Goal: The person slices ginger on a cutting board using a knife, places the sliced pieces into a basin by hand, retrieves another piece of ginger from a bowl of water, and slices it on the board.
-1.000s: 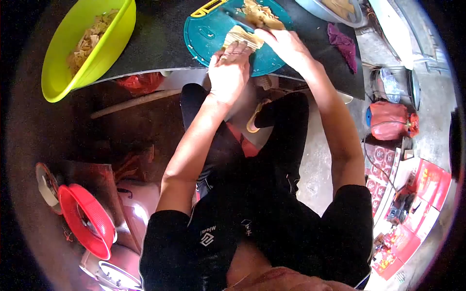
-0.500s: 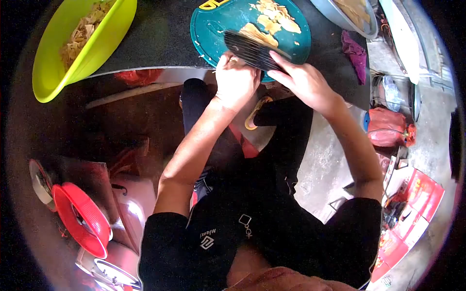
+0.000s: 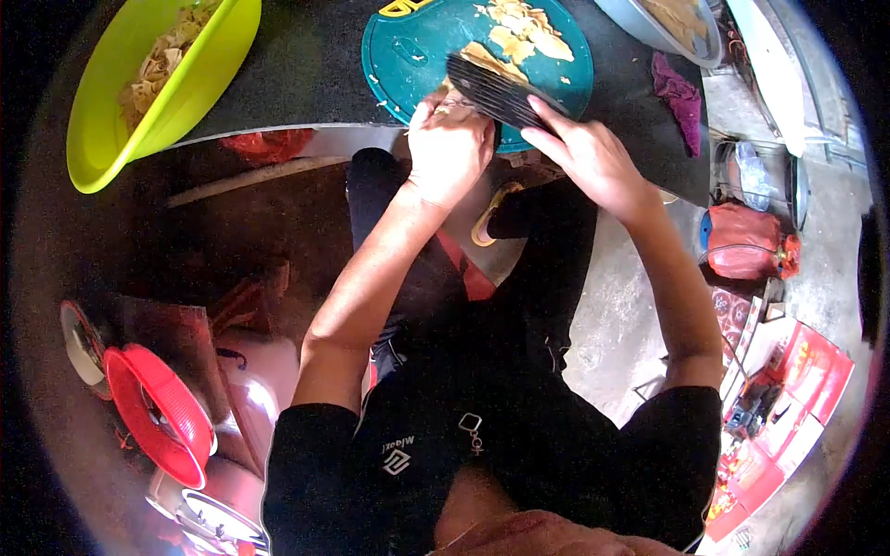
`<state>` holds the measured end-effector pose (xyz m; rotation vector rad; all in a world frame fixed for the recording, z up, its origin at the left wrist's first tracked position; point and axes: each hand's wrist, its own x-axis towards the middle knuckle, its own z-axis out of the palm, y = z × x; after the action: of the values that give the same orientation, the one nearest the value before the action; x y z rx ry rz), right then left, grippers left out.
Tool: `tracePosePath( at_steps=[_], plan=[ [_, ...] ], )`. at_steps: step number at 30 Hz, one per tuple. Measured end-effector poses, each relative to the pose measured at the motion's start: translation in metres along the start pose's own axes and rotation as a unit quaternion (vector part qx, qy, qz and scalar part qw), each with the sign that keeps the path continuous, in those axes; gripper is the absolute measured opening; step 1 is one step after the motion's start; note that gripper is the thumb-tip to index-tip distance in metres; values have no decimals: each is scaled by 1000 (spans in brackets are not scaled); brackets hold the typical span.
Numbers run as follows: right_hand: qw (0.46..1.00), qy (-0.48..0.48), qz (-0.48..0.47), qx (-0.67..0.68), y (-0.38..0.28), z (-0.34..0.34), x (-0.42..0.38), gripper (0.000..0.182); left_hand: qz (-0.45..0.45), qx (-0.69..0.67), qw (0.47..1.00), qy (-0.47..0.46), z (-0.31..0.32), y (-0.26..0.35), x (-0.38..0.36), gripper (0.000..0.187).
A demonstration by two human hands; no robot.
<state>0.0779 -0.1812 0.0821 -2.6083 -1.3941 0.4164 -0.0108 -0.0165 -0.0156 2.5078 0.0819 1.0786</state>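
My right hand is closed around a dark, broad-bladed cleaver with lines running along its blade. Thumb and forefinger lie at the near end of the blade; the handle is hidden in the palm. My left hand has its fingers curled at the near edge of a teal round cutting board, pressing pale yellowish food pieces beside the blade. Behind the cleaver lies a flat tan slice. More thin, irregular slices are heaped at the board's far side.
A lime-green basin holding shredded food stands at the table's left. To the right are a grey-blue basin with tan pieces and a purple cloth. A red plastic basket sits lower left; red boxes lie lower right.
The cleaver has shifted slightly right and its blade is turned a little. More of the pale pieces shows at my left fingertips. My left hand has moved slightly left.
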Motion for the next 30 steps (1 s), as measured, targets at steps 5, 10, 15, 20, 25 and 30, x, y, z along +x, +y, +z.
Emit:
tracePosePath(
  at_steps=[5,10,15,20,25,30],
  plan=[
    [998,-26,-50,9,-6,13,56,49,-7,13,1000,-3,2,2,-2,4],
    [998,28,-37,38,5,27,55,56,-10,12,1000,11,3,2,-1,6],
    [997,13,55,58,18,12,12,60,-3,40,999,-14,1,3,0,10],
    [988,71,-18,139,44,19,55,53,11,48,999,-4,7,-1,-2,21],
    [951,48,99,287,24,-7,45,43,1,56,997,-54,0,-2,6,22],
    [975,101,-16,197,32,21,20,43,-40,118,992,-32,17,5,24,17]
  ],
)
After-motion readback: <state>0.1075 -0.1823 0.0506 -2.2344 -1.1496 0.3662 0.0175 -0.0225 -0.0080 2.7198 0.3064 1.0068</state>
